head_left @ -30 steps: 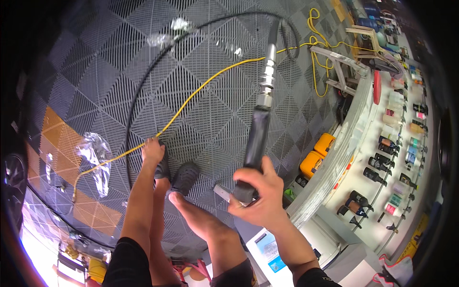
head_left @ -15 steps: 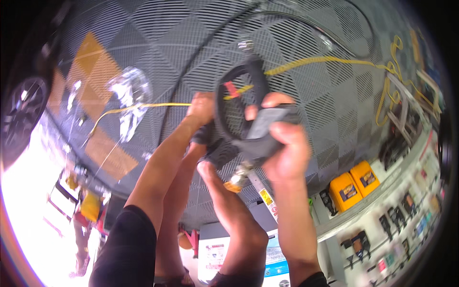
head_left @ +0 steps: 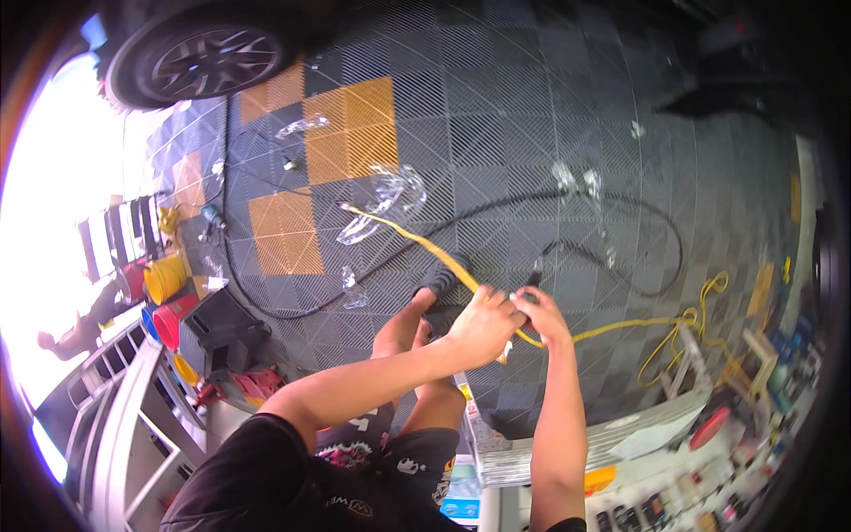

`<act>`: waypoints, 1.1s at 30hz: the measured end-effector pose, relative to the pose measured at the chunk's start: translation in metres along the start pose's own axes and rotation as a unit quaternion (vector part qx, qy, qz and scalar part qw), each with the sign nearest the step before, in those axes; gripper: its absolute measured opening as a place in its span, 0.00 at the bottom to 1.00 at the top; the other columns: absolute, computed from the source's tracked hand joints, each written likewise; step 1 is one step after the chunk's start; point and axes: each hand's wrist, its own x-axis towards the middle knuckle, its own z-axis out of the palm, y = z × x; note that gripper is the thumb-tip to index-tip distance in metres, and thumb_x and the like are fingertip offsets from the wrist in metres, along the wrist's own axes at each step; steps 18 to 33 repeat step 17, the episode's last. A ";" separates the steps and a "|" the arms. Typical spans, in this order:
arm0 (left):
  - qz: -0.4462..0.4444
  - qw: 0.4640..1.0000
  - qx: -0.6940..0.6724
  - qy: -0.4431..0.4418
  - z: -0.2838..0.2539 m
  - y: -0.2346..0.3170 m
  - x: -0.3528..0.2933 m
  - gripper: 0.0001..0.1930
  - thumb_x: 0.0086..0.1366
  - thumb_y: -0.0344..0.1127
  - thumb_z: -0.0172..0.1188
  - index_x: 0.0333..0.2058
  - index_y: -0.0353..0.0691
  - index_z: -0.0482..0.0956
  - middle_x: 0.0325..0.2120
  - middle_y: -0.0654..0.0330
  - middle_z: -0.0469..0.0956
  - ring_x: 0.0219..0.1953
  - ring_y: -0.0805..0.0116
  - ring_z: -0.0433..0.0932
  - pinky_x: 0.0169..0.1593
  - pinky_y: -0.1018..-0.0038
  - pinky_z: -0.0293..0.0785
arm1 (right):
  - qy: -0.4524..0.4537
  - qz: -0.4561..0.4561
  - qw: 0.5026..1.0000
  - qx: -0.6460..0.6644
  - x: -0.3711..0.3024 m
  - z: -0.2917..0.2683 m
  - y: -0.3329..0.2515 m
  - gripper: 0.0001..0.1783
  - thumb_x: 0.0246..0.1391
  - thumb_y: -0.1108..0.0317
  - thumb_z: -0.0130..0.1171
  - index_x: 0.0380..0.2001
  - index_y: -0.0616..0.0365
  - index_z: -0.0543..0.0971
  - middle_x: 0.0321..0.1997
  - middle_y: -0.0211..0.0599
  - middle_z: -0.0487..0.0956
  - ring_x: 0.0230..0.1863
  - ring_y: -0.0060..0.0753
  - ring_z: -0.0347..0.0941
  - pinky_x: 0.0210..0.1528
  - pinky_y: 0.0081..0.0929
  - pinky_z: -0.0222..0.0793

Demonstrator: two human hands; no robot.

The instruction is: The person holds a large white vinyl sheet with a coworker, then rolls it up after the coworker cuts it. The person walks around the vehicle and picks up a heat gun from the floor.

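My left hand (head_left: 486, 326) is closed round a yellow cord (head_left: 448, 263). From it, the cord runs up and left to a pale end, and on the other side off to the right. My right hand (head_left: 542, 317) is right beside it, fingers curled round a black spray gun (head_left: 534, 277). Only the gun's dark end above the fingers and an orange-tan fitting below my hands show; its middle is hidden. The black hose (head_left: 483, 206) curves across the floor and loops back toward the gun.
Clear plastic wrap (head_left: 399, 191) lies on the tiled floor near the orange tiles. A car wheel (head_left: 217, 62) stands at the upper left. Buckets, including a yellow one (head_left: 165, 278), are at left. A ladder (head_left: 585, 448) lies lower right, and shelves with small goods line the right.
My view has swung and pulled back. The spray gun, earlier raised close in my right hand, is now lower and mostly hidden. My hands have come together, the left still on the yellow cord.
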 end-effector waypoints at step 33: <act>-0.363 0.798 -0.465 0.126 0.093 0.048 0.004 0.31 0.61 0.47 0.62 0.57 0.37 0.65 0.40 0.45 0.82 0.44 0.49 0.81 0.46 0.59 0.74 | -0.117 0.101 0.985 0.076 -0.109 -0.027 -0.031 0.22 0.61 0.44 0.55 0.51 0.44 0.75 0.50 0.30 0.78 0.46 0.34 0.76 0.41 0.50 0.77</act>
